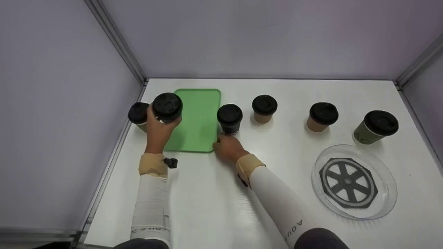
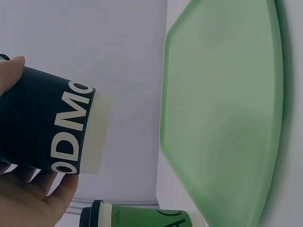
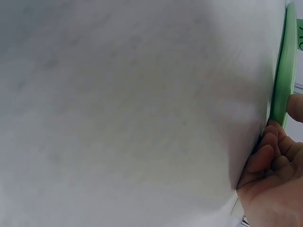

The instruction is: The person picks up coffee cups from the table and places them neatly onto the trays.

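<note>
My left hand (image 1: 159, 133) grips a black paper cup (image 1: 168, 108) with a black lid, at the left side of the green tray (image 1: 199, 121). In the left wrist view that cup (image 2: 42, 118) is raised above table level, its white lettering and pale base band showing, thumb on one side and fingers on the other. My right hand (image 1: 229, 148) pinches the tray's near right corner, thumb over the rim and fingers curled low against the table. Just beyond this hand stands another black lidded cup (image 1: 230, 119), close beside the tray's right edge.
A green lidded cup (image 1: 138, 116) stands left of the tray, partly behind my left hand. Two brown cups (image 1: 263, 110) (image 1: 319, 121) and a green cup (image 1: 372, 129) stand to the right. Nearer lies a clear round dish (image 1: 387, 193) with a dark spoked pattern. Walls border the table.
</note>
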The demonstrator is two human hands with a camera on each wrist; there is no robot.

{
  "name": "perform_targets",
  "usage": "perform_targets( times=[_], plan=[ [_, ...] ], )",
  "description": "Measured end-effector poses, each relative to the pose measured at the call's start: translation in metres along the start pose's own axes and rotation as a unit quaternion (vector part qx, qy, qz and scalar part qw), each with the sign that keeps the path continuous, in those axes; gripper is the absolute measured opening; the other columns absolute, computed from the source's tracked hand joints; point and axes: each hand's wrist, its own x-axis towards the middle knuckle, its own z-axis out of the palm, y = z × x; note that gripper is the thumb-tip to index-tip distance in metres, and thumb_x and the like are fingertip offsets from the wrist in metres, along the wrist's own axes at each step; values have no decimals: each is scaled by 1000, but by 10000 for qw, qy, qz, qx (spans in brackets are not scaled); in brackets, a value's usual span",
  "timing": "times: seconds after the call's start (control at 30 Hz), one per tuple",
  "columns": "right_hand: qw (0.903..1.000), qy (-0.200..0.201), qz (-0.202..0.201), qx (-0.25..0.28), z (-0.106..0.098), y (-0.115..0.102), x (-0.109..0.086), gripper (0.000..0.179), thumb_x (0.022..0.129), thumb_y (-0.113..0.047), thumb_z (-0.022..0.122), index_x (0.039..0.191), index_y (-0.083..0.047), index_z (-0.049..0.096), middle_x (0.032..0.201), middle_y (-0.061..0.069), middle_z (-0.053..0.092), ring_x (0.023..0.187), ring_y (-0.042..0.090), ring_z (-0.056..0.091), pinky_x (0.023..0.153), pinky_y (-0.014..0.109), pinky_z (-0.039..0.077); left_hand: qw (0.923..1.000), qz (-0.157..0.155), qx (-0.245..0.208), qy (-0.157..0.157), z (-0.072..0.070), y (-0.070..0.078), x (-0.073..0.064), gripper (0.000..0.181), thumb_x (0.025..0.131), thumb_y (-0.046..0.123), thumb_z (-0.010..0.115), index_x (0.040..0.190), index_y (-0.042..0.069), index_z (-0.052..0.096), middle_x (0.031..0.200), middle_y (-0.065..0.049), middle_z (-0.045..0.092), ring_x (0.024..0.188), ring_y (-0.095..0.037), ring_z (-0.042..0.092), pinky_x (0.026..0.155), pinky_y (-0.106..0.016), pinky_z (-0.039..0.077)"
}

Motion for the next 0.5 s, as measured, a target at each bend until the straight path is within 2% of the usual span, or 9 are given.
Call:
perform_targets(
  times=[0.2, 0.43, 0.5],
  plan=[
    [10000, -89, 18, -32, -3, -1, 0, 32, 101, -34, 50, 120, -11, 58, 113, 8, 64, 110, 27, 59, 95, 41, 44, 9999, 49, 131, -78, 7, 1, 12, 96, 76, 31, 85, 148, 7, 26, 143, -10, 38, 130, -19, 40, 104, -37, 35],
    [10000, 1, -44, 0, -3, 0, 0, 30, 99, -34, 51, 117, -10, 59, 110, 8, 65, 107, 28, 60, 92, 41, 45, 9998, 45, -66, -175, 11, 42, 9, 87, 79, 10, 82, 144, -5, 26, 142, -22, 36, 130, -30, 40, 104, -42, 35],
    [10000, 0, -38, 17, -2, 0, 1, 30, 100, -34, 51, 117, -10, 59, 110, 8, 65, 107, 28, 60, 93, 41, 45, 9997, 61, -115, -184, 12, 42, 9, 86, 79, 11, 81, 144, -5, 27, 141, -22, 37, 129, -30, 41, 104, -43, 36]
  ],
)
